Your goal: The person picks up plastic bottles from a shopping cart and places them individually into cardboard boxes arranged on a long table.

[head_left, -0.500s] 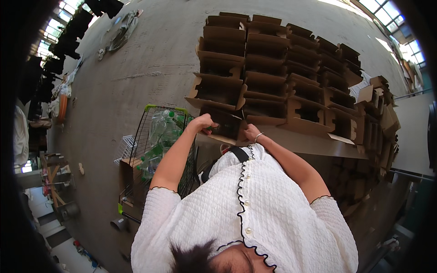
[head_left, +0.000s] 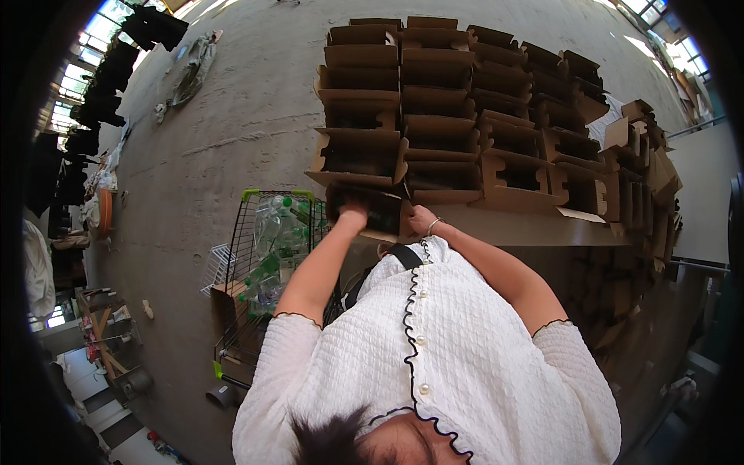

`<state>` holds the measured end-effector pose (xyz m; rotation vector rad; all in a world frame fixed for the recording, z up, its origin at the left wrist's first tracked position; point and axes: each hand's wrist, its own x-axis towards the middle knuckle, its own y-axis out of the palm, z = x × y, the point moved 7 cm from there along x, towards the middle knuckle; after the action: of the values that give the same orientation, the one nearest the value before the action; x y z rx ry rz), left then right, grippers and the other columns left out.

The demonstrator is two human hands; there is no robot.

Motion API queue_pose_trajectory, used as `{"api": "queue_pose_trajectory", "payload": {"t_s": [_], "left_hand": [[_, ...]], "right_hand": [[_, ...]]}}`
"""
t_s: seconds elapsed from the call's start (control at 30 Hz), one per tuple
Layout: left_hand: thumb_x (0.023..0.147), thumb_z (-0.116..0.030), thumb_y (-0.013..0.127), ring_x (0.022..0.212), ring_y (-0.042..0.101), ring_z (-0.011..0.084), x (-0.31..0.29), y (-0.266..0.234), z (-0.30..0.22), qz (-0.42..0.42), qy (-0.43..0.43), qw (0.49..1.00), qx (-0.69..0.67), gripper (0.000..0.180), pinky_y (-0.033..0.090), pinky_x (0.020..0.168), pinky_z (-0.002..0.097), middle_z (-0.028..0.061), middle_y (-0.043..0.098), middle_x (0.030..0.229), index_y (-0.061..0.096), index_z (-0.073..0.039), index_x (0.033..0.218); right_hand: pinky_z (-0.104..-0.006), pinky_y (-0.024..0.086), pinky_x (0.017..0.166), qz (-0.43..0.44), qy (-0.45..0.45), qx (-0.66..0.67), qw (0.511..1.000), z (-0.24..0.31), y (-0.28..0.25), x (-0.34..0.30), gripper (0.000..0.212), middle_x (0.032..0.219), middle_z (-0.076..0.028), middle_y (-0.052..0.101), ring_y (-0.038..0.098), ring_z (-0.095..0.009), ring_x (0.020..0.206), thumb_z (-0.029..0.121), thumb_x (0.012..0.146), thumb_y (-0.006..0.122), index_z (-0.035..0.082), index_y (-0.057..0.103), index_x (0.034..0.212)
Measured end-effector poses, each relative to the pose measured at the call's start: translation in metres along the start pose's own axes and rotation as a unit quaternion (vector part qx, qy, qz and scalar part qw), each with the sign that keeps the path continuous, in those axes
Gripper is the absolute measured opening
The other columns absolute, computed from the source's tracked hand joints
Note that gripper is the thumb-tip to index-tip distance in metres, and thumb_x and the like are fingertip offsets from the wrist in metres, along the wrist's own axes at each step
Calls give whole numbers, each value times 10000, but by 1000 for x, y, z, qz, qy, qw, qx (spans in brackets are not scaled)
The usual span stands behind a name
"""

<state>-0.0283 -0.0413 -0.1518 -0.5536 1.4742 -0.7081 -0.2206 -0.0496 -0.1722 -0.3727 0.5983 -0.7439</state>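
An open brown cardboard box (head_left: 385, 235) stands in front of me at the near left end of the rows of boxes. My left hand (head_left: 353, 214) is down inside it, near its left side. Its fingers are hidden in the dark interior, so whatever they may hold does not show. At the box's right edge is my right hand (head_left: 421, 220), with a bracelet on the wrist and its fingers closed on the cardboard. To the left, a black wire shopping cart (head_left: 240, 232) with green corners carries several clear plastic bottles (head_left: 270, 225) with green caps.
Several rows of open cardboard boxes (head_left: 439, 128) stand beyond my hands on a table (head_left: 511, 229). More cardboard pieces (head_left: 651, 170) are stacked at the right. A white wire rack (head_left: 217, 267) is beside the cart. Dark items (head_left: 116, 66) hang at the far left.
My left hand has gone from above the box's left edge, where it was closed, down into the box. My right hand stays at the right edge. The view has shifted slightly.
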Motion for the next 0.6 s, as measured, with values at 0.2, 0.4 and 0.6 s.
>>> {"api": "queue_pose_trajectory", "payload": {"t_s": [0.2, 0.4, 0.6], "left_hand": [[825, -116, 567, 1256, 455, 365, -13, -30, -34, -106, -2, 994, 12, 556, 483, 924, 483, 203, 429, 1397, 439, -68, 1364], [837, -91, 513, 1290, 405, 369, 19, 63, 0, -232, 79, 963, -111, 572, 373, 1044, 465, 231, 401, 1404, 380, -39, 1391], [915, -121, 413, 1342, 321, 369, 20, 59, -23, -92, 5, 980, -177, 524, 307, 1099, 433, 225, 316, 1462, 333, -48, 1428]], "right_hand": [[-474, 514, 704, -31, -68, -90, 993, -12, -1, -7, 265, 820, -228, 643, 624, -402, 798, 247, 825, 570, 10, 676, 771], [-467, 520, 668, -3, 34, -5, 999, 18, -17, -21, 261, 763, -231, 645, 636, -391, 738, 250, 838, 575, 5, 654, 797], [-472, 524, 691, -8, -6, -104, 994, 24, -26, -31, 299, 809, -257, 645, 640, -410, 767, 270, 847, 571, -14, 647, 797]]}}
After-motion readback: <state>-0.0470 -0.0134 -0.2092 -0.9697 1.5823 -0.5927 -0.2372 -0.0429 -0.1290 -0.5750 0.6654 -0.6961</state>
